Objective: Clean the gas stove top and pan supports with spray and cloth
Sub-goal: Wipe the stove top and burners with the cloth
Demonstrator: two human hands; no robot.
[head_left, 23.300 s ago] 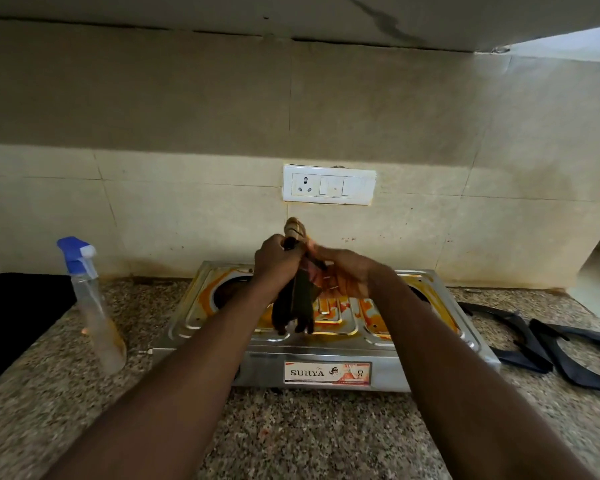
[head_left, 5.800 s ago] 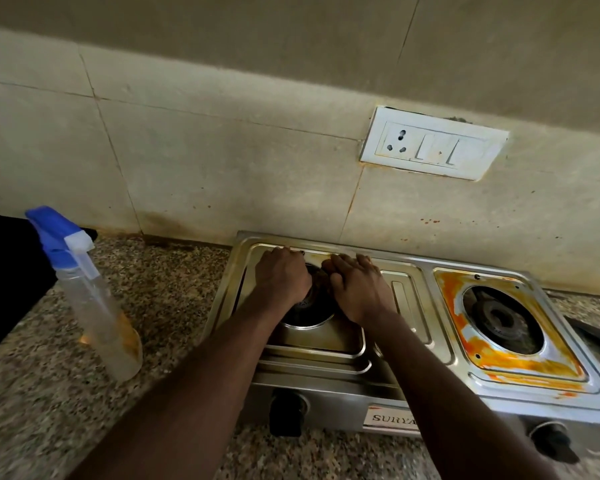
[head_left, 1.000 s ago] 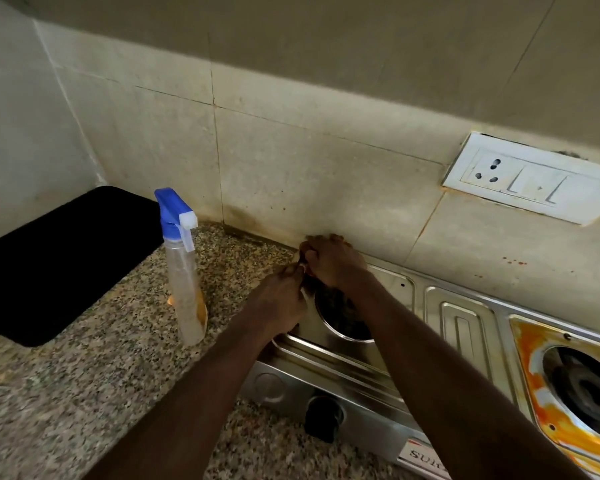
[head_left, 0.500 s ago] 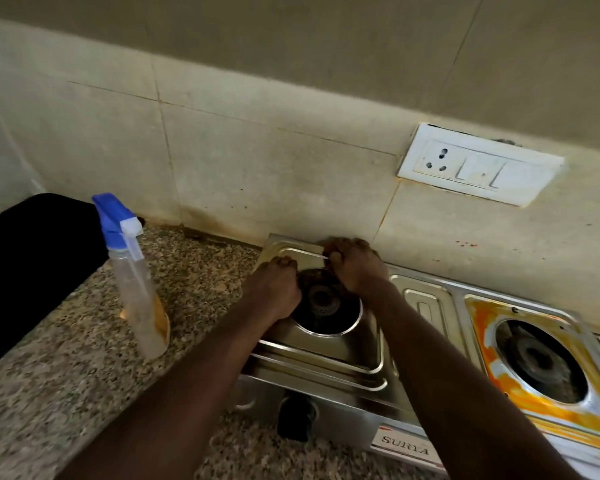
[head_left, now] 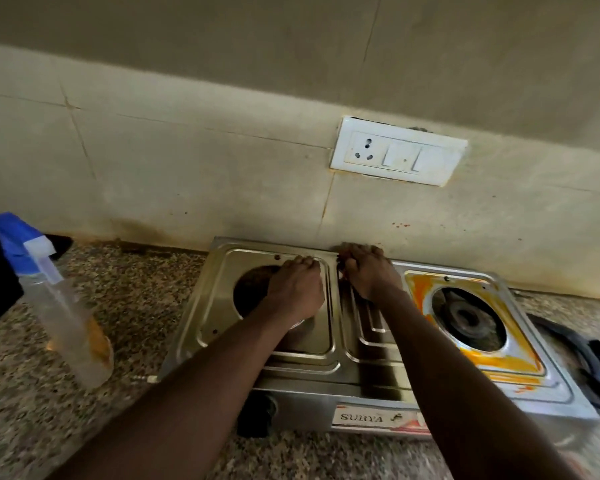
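1. At the back edge of the stainless-steel two-burner gas stove top (head_left: 371, 344), the fingers of the right hand (head_left: 368, 271) are curled down over the rim, knuckles up. A small dark scrap shows at its thumb side, possibly the cloth, but I cannot tell what, if anything, the fingers grasp.
2. The left hand (head_left: 297, 289) lies just beside it, fingers bent and pressed on the rear right corner of the left burner tray (head_left: 215, 306). Whether it holds anything is hidden.
3. Half a second ago both hands worked at the back of the left burner opening. Now the right hand has shifted rightward to the rear end of the ribbed centre panel, and the left has followed to the tray's right edge.
4. My reading is that the wiping is moving across the stove. The left tray looks like bare metal with no orange, while the right burner tray (head_left: 499, 362) carries thick orange-yellow staining and remains to be done.
5. Further out, the clear plastic spray bottle with a blue trigger head (head_left: 66, 306) stands upright on the speckled granite counter (head_left: 84, 427), well left of the stove.
6. The black pan supports (head_left: 589, 358) lie on the counter at the stove's right end, off the burners and apparently not yet wiped.
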